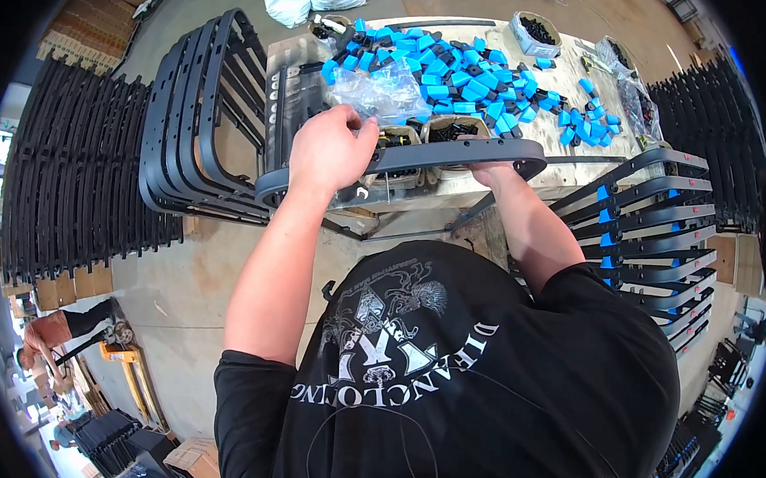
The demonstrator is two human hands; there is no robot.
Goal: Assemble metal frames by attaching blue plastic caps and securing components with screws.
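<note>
A black metal frame (435, 155) with rounded ends lies crosswise before me, over the near edge of the workbench (559, 167). My left hand (332, 147) is closed at its left part, back of the hand up and thumb toward the right; the other fingertips are hidden beneath. From below, my right hand (493, 173) grips the right part of the same frame, its fingers mostly behind the bar. Just beyond the bar stand open containers of small dark parts (453, 130). A clear plastic bag (381, 92) lies beyond my left hand.
Many blue-and-black plastic pieces (470, 73) cover the bench. A tub of black parts (535, 34) stands at the back. Similar frames are stacked at left (194, 119) and right (657, 244). A yellow pallet jack (137, 382) and a person (50, 343) are far left.
</note>
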